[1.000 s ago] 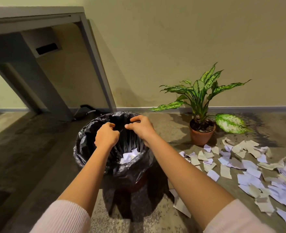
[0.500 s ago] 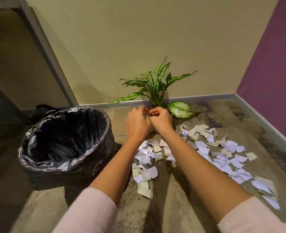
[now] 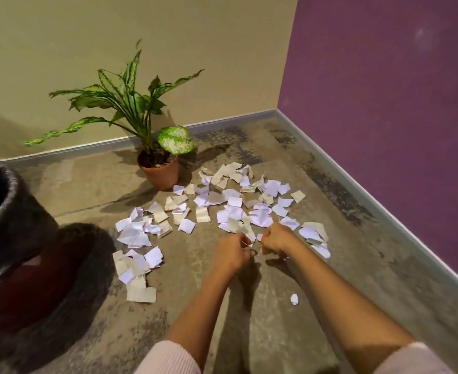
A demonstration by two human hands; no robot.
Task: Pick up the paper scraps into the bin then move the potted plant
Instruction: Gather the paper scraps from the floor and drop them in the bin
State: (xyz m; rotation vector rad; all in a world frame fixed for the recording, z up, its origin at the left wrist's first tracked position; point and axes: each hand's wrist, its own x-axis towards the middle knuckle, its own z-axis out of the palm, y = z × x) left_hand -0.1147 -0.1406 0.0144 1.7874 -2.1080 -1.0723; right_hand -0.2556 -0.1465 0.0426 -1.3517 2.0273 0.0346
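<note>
Well, the paper scraps are feather-light and limp, best pinched in bunches off the rough floor by the purple wall. They lie strewn from the potted plant to the left hand and right hand, fingers curled at the heap's edge; gripping paper or not, I cannot tell.

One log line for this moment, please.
phase: scrap pickup | paper scraps: on floor | left hand, right hand: curled at their near edge, grip unclear | potted plant: upright by wall | bin: at left
</note>
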